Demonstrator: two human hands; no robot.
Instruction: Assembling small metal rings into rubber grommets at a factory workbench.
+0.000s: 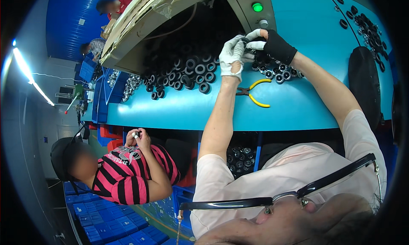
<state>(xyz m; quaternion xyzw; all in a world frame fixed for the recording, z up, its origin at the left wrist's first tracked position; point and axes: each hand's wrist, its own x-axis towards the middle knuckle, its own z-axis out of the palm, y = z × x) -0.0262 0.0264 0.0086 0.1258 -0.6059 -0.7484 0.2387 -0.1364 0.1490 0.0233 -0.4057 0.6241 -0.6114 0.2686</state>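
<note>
My left hand, in a white glove, is raised over the teal table with its fingers closed at a small dark ring. Meeting it from the other side is my right hand, in a black fingerless glove with white-covered fingertips, pinching at the same ring. My fingers partly hide the ring. Below my hands lies a pile of shiny metal-and-black ring parts. Pliers with yellow handles rest on the table beside my left forearm. Many black rubber rings are heaped left of my left hand.
A large machine housing with a green light stands behind the rings. At the right are a black cushion-like object and more loose rings. A blue bin of parts sits under the table edge. A co-worker in a striped shirt sits at left.
</note>
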